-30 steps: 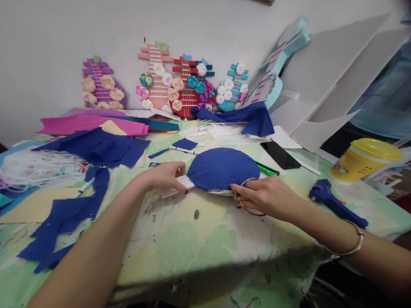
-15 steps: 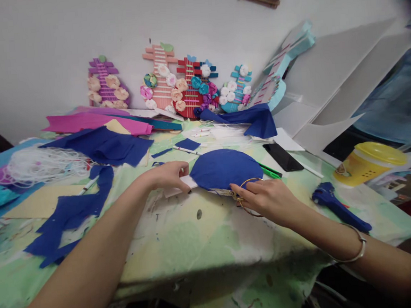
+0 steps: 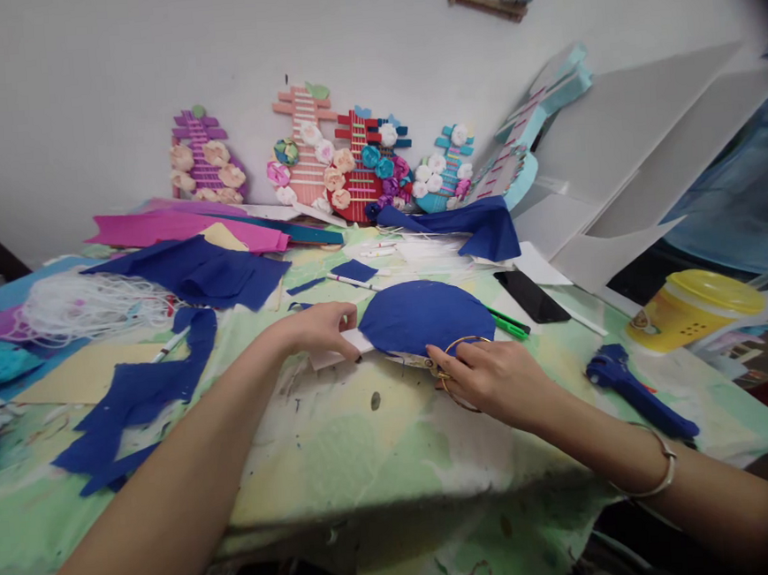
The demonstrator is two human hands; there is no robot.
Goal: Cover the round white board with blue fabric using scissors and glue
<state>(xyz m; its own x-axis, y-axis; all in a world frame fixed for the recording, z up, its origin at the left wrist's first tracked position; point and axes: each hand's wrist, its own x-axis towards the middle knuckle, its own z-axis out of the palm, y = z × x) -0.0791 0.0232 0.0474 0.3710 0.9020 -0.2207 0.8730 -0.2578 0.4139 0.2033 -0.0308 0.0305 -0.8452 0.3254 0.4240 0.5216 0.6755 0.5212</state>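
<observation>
The blue disc [image 3: 426,318] is over the middle of the table [image 3: 346,476]. At its 9 o'clock, the left hand [image 3: 324,329] pinches the white tab [image 3: 356,341], fingers narrow. At 5 o'clock, the right hand [image 3: 494,378] holds the scissors [image 3: 422,362], fingers curled at the gold handles. 1 phone [image 3: 532,296] lies at 3 o'clock, the glue gun [image 3: 641,393] at 4 o'clock.

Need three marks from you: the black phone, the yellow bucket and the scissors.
Black phone [image 3: 532,297]: head view, middle of its screen.
Yellow bucket [image 3: 674,318]: head view, side wall.
Scissors [image 3: 417,362]: head view, blades.
</observation>
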